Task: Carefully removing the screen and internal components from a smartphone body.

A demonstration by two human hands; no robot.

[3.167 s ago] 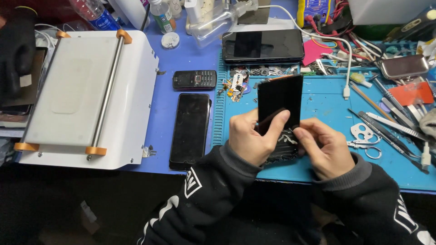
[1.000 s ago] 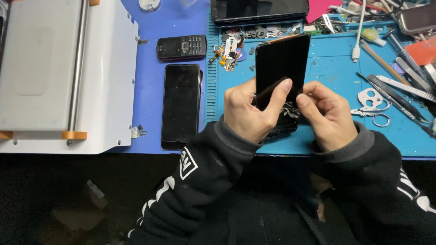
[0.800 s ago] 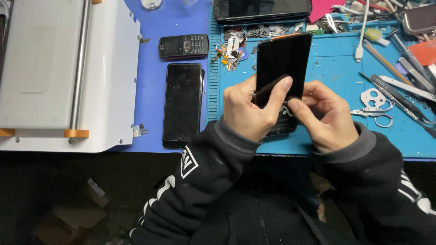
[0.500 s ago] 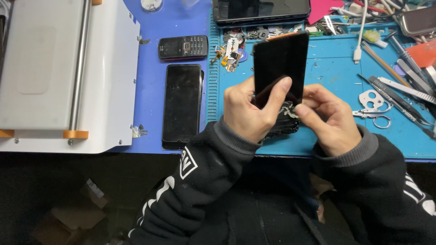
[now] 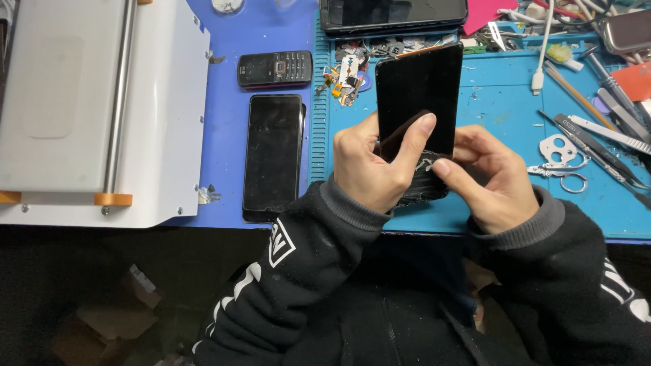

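Head view: left hand [image 5: 369, 163] and right hand [image 5: 491, 176] pinch the black phone screen [image 5: 419, 102], tilted up over the blue mat [image 5: 502, 115]; its cracked lower end looks partly separated.

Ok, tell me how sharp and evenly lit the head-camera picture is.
Head view: bench brightly, evenly lit; the black glossy phone panel in the left hand and right hand is sharp, hardly any glare; the dark area under the blue work mat is underexposed.
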